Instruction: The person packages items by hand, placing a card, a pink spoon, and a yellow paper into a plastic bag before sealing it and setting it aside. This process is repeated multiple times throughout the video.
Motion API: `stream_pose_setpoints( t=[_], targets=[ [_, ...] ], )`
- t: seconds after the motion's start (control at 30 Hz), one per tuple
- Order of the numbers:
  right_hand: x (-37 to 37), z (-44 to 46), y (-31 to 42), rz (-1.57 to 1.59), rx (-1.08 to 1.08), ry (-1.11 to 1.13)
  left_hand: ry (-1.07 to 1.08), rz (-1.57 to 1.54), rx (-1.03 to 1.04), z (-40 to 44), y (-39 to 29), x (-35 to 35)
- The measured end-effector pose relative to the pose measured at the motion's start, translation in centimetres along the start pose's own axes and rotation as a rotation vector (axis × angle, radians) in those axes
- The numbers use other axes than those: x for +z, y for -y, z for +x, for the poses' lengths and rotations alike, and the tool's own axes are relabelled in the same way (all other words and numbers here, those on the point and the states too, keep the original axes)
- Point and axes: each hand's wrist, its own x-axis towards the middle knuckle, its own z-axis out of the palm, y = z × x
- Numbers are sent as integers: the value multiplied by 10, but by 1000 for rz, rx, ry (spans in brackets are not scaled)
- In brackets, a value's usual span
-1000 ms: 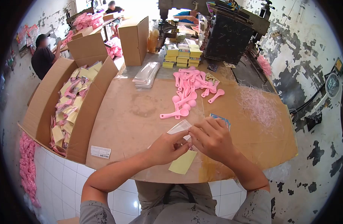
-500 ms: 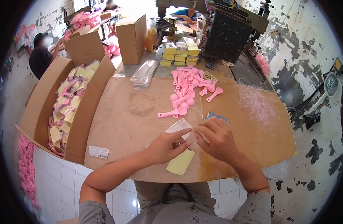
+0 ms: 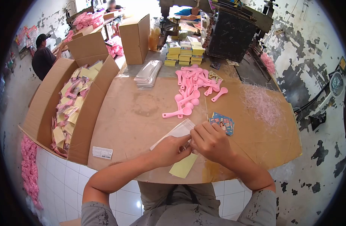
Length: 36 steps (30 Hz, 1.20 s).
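My left hand [image 3: 172,151] and my right hand [image 3: 210,142] meet over the near middle of the cardboard-topped table. Their closed fingertips pinch a thin clear plastic bag [image 3: 187,146], mostly hidden by the fingers. Just beyond my left hand lies more flat clear plastic packaging [image 3: 179,131]. A pale yellow card [image 3: 184,166] rests on the table below my hands, close to the front edge. Blue printed cards [image 3: 224,123] lie beside my right hand's knuckles. Farther off, pink plastic scoops [image 3: 188,90] are heaped, one lying crosswise nearest me.
At left, an open carton [image 3: 92,113] holds packed bags with pink and yellow contents. Clear bags [image 3: 147,73] are stacked behind, near piles of yellow-edged cards [image 3: 184,51]. Pale pink shreds [image 3: 261,105] lie right. A dark machine [image 3: 231,34] stands behind; a person [image 3: 42,60] is far left.
My right hand has moved down and closer to my left hand, uncovering the blue printed cards. My left hand stays in nearly the same place. The whole view has shifted slightly.
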Motion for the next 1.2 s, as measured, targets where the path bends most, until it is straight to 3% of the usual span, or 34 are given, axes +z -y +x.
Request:
stream_pose_setpoints(
  t=[0.13, 0.23, 0.37, 0.4, 0.47, 0.5, 0.57, 0.7, 0.8, 0.9, 1.0, 1.13, 1.2],
  targets=[
    [2, 5, -11, 124, 104, -129, -32, -8, -4, 1, -5, -2],
    [-4, -2, -30, 221, 300, -236, -17, -91, -56, 0, -7, -7],
    [-46, -52, -107, 1127, 895, -98, -80, -499, -121, 2, 0, -5],
    [-58, -80, -142, 1450, 791, -155, -81, -561, -152, 3, -2, -8],
    [-72, -125, -204, 1524, 813, -197, -80, -686, -219, 5, -7, -15],
    [-75, -137, -220, 1274, 946, -178, -83, -697, -207, 5, -7, -15],
    [-72, -154, -221, 658, 978, -78, -91, -713, -177, 6, -6, -17],
    [-69, -178, -215, -564, 853, 106, -141, -678, -126, 9, -2, -14],
    [-89, -141, -202, 377, 1202, -5, -151, -709, -186, 8, -7, -14],
    [-68, -120, -164, -665, 843, 96, -168, -673, -124, 8, -8, -15],
    [-57, -80, -130, -399, 552, -53, -197, -683, -127, 9, -5, -14],
    [-44, -27, -72, 681, 657, 162, -200, -704, -161, 10, -4, -11],
    [-30, -14, -46, 992, 555, 182, -218, -676, -171, 9, 1, -8]
  ],
)
